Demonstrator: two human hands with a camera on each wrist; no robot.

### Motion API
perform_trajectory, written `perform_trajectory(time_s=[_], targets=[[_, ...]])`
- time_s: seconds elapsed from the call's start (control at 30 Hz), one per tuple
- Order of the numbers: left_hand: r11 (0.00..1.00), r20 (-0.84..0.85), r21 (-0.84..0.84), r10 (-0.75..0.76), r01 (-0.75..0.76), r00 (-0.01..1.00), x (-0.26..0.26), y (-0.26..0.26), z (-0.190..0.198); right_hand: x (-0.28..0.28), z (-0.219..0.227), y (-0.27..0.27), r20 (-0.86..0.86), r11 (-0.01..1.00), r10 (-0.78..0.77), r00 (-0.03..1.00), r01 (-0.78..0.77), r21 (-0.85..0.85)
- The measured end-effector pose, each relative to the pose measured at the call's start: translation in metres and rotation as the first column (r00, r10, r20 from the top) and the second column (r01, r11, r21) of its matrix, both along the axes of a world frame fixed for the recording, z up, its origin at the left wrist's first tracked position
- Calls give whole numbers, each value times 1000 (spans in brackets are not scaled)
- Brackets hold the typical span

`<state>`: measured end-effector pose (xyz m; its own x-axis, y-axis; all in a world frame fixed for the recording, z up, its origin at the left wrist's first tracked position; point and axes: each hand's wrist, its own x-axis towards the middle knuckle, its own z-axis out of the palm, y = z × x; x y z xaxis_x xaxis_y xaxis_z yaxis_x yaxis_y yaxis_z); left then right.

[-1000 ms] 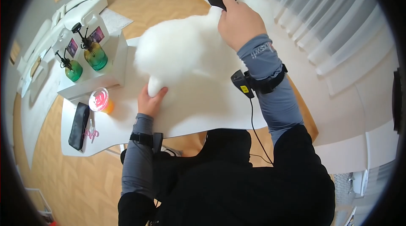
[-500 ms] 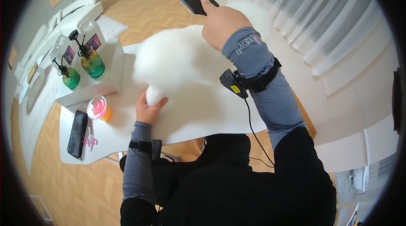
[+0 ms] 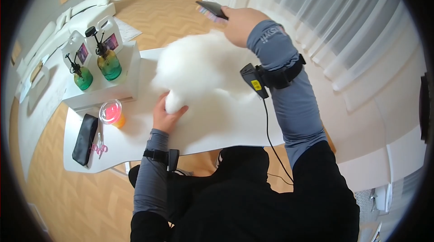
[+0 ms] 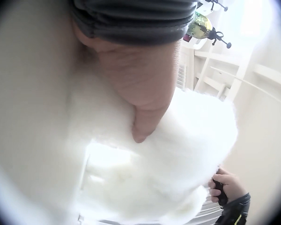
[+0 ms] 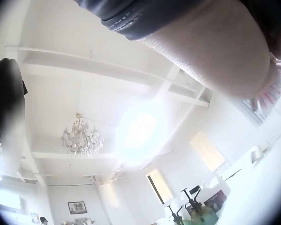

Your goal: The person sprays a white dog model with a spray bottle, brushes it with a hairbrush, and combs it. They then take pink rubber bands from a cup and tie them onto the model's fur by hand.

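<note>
A white fluffy animal-shaped body (image 3: 194,61) stands on the white table (image 3: 212,124). My left hand (image 3: 166,116) wraps round its stubby white leg (image 3: 172,102) on the near side, thumb to the right. In the left wrist view the left thumb (image 4: 147,122) lies against the white fur. Up beyond the far end of the body, my right hand (image 3: 244,25) grips a flat black-backed brush (image 3: 213,9) with pastel bristles facing down. The brush is held above the fur, and its reddish bristles (image 5: 269,98) show at the edge of the right wrist view.
Left of the body, a white box (image 3: 104,89) bears two green-amber spray bottles (image 3: 109,65) and white jugs (image 3: 110,34). Nearer me are a lidded cup (image 3: 111,112), a black pouch (image 3: 85,140) and pink-handled scissors (image 3: 99,147). Sheer curtains (image 3: 330,29) hang at the right.
My right hand has lowered the brush from high at the far end and turned it, so the bristles show from the side. The left hand keeps its hold on the leg.
</note>
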<state>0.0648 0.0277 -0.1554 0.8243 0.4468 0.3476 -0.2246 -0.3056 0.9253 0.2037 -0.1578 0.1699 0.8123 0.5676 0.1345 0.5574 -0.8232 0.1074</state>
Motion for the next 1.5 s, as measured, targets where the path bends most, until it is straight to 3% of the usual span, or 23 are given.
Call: perform_trajectory(time_s=[0.1, 0.2, 0.27, 0.33, 0.37, 0.43, 0.47, 0.53, 0.57, 0.6, 0.67, 0.7, 0.73, 0.8, 0.87, 0.93, 0.97, 1.03, 1.07, 1.17, 1.27, 1.5], targets=[[1000, 11, 18, 10, -11, 1000, -2, -3, 4, 8, 13, -10, 87, 997, -1, 996, -6, 76], [998, 36, 50, 27, -29, 999, -3, -5, 11, 13, 7, -15, 65, 996, -53, 996, 48, 76], [990, 14, 123, 69, -70, 998, -4, -6, 14, 12, 0, -11, 124, 1000, -10, 992, 11, -3], [992, 10, 117, 57, -57, 998, -4, -5, 12, 1, -2, -5, -255, 998, 14, 967, 1, 57], [993, 2, 109, 46, -46, 999, -3, -4, 12, -12, 0, -2, -250, 998, 16, 968, -1, 59], [992, 16, 117, 55, -56, 998, -2, -4, 10, -32, 2, -1, -544, 929, 283, 790, -85, 360], [991, 25, 119, 63, -65, 998, -2, -4, 8, -26, -2, -2, -546, 929, 283, 789, -83, 361], [991, 26, 122, 60, -63, 998, -2, -4, 5, -12, -11, -7, -540, 651, 686, 488, -79, 755], [990, 31, 122, 63, -67, 998, -2, -4, 5, -10, -8, -12, -493, 617, 669, 556, -46, 785], [990, 34, 121, 67, -70, 997, -2, -3, 4, -8, -5, -14, -493, 618, 671, 554, -50, 784], [978, 59, 189, 83, -93, 995, -3, -2, 6, 1, 1, -21, -441, 725, 377, 815, 36, 687], [978, 63, 188, 84, -94, 994, -2, -2, 5, 4, 6, -25, -478, 783, 271, 836, 97, 615], [986, 55, 149, 72, -79, 996, -1, -3, 3, 9, 0, -28, -475, 782, 270, 838, 97, 615], [992, 53, 109, 53, -58, 997, 2, -4, 1, 23, -19, -34, -150, 831, 246, 958, -128, 541], [987, 49, 137, 81, -87, 996, 0, -4, 1, 14, -11, -35, -195, 869, 205, 959, -86, 486], [991, 31, 109, 71, -74, 997, -2, -5, 3, 8, -4, -33, -386, 946, 125, 914, 8, 325], [995, 18, 79, 66, -67, 998, -3, -6, 5, 9, -3, -31, -386, 946, 123, 914, 10, 325], [992, 27, 98, 82, -84, 996, -4, -8, 8, 12, -3, -25, -284, 996, -16, 959, 39, 75], [988, 37, 117, 99, -102, 994, -5, -8, 9, 10, -5, -24, -283, 996, -16, 959, 39, 77], [992, 22, 108, 65, -67, 998, -2, -5, 7, 10, -19, -13, -211, 983, 125, 969, -149, -103], [994, 31, 91, 61, -64, 998, -2, -4, 4, -11, -22, 0, -236, 969, 245, 940, -239, 54], [992, 32, 109, 63, -66, 998, 0, -3, 0, -67, -31, 48, -306, 940, 321, 896, -340, -9]])
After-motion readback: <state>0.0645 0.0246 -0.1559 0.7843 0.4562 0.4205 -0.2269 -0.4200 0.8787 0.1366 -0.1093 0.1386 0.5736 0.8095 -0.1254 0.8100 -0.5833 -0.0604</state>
